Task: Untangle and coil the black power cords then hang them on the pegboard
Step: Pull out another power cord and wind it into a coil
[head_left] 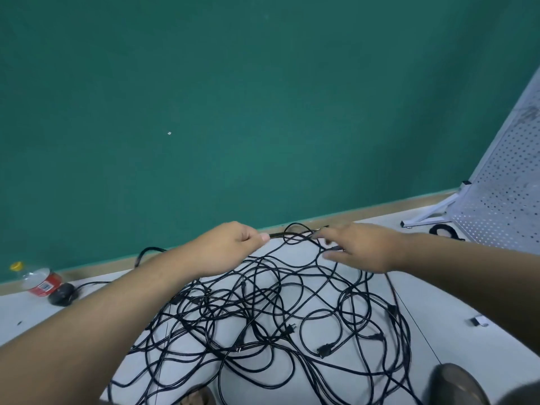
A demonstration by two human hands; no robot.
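While the black power cords (263, 317) lie in a big messy pile on the floor (438, 287), two hands reach in at the far edge.
The left hand (230, 247) has its grip closed on one cord, pinched between thumb and finger at the pile's 12 o'clock edge. The right hand (362, 247) is near it at 1 o'clock, with fingers stretched toward the same loops. It is blurry, so one cannot tell if its grip holds a cord. The pile spreads from the hands down to 6 o'clock. The white pegboard (496, 200) stands at 3 o'clock. A plastic bottle (41, 280) lies at 8 o'clock by the green wall (263, 112).
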